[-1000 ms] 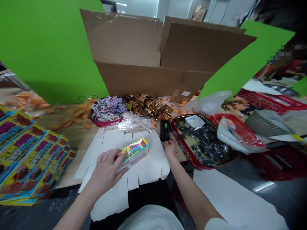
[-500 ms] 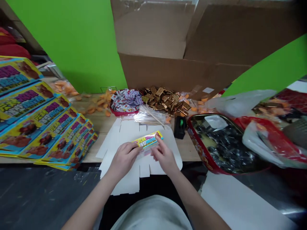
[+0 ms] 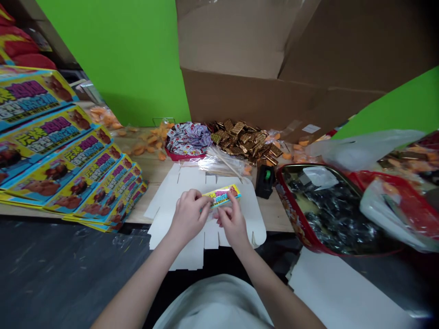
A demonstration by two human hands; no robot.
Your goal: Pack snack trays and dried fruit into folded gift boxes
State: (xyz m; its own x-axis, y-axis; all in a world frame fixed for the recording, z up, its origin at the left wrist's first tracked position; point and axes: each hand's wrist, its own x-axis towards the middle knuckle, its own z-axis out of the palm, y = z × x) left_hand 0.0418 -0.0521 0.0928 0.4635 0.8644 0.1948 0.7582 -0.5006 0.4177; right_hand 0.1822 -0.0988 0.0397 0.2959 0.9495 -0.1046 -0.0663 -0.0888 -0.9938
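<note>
My left hand [image 3: 188, 214] and my right hand [image 3: 232, 220] both grip a small yellow printed box [image 3: 222, 195], held just above a flat white die-cut cardboard sheet [image 3: 254, 214] at the table's near edge. The left fingers wrap the box's left end. The right fingers pinch its lower right side. A small black tape dispenser [image 3: 265, 181] with a green part stands right of the box on the wooden table [image 3: 151, 176].
Stacked yellow printed flat cartons [image 3: 68, 160] lie at the left. Behind are orange snacks [image 3: 144, 146], a red dish of white-purple sweets [image 3: 187, 139], gold-wrapped pieces [image 3: 245, 141], clear bags with sticks [image 3: 219, 164], a big open cardboard box [image 3: 274, 77]. A red tin of dark pieces [image 3: 329, 214] sits right.
My right hand left the tape dispenser and came onto the box, which both hands now hold. The view shifted left and down, showing more of the carton stack.
</note>
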